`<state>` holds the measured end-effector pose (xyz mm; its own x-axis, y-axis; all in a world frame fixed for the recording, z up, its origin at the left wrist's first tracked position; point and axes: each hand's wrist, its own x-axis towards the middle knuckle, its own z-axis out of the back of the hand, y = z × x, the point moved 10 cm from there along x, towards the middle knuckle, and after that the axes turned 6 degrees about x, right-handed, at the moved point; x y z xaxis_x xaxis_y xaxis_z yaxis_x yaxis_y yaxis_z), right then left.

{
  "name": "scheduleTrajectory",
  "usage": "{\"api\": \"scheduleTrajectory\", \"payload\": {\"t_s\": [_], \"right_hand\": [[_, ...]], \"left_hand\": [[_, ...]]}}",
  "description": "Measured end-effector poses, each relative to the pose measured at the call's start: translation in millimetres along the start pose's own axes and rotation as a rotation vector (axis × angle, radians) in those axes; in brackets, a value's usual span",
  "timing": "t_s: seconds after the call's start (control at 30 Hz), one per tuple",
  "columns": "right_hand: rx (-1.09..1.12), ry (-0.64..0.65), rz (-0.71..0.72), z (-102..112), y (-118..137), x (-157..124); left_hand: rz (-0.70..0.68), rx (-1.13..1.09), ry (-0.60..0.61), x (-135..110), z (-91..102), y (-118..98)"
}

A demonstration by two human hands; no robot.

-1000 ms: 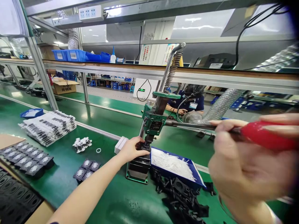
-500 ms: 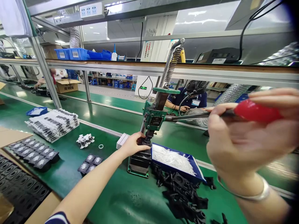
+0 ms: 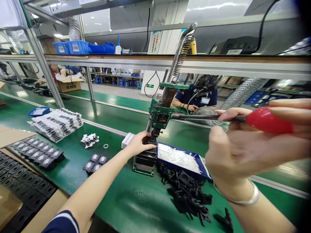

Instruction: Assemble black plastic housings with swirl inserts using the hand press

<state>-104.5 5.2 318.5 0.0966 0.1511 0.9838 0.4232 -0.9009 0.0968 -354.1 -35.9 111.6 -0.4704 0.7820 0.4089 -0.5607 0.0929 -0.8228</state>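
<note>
A small green hand press (image 3: 159, 118) stands on the green bench. My left hand (image 3: 137, 145) reaches to its base and is closed on a small black part (image 3: 148, 141) under the ram. My right hand (image 3: 245, 142), close to the camera, is closed around the red knob (image 3: 268, 120) of the press lever (image 3: 194, 117), which runs roughly level to the press head. A blue tray of white pieces (image 3: 179, 158) sits just right of the press, with a heap of black plastic parts (image 3: 187, 194) in front of it.
To the left lie a few black parts with white centres (image 3: 95, 161), a row of the same (image 3: 39, 153), white pieces (image 3: 89, 139), a white ring (image 3: 106, 146), stacked trays (image 3: 57, 124) and a cardboard box of black parts (image 3: 21, 187). A person sits behind the press (image 3: 196, 97).
The red knob and lever rose from lower right, then settled near level. The view shifted slightly downward and left. My left hand stayed at the press base.
</note>
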Motion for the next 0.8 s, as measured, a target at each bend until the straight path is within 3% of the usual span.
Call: {"api": "scheduleTrajectory", "payload": {"t_s": [0.1,0.27,0.37,0.43,0.53,0.63,0.7,0.8], "right_hand": [[-0.034,0.035,0.11,-9.5,13.0,14.6],[0.048,0.334,-0.144,-42.9,-27.8,64.3],[0.096,0.351,-0.236,-39.2,-48.7,75.9],[0.09,0.309,-0.299,-26.0,-51.3,59.7],[0.113,0.443,-0.434,-18.0,-35.2,-15.5],[0.038,0.805,-0.583,-18.0,-11.5,-137.5],[0.016,0.87,-0.7,-2.8,-1.0,-208.8],[-0.166,0.873,-0.739,23.0,11.9,-276.2]], "left_hand": [[-0.011,-0.001,-0.002,2.0,2.9,-3.8],[-0.012,-0.028,-0.061,-6.9,6.5,-13.1],[-0.017,-0.03,-0.1,-38.7,4.6,-27.6],[-0.026,-0.034,-0.105,-71.1,-0.7,-38.3],[-0.035,-0.054,-0.09,-124.3,-17.6,-44.9],[-0.012,-0.04,-0.081,-166.9,-42.9,-35.6],[-0.016,-0.008,-0.074,-185.2,-61.7,-27.1],[-0.084,0.057,-0.08,-200.4,-84.1,-20.3]]}}
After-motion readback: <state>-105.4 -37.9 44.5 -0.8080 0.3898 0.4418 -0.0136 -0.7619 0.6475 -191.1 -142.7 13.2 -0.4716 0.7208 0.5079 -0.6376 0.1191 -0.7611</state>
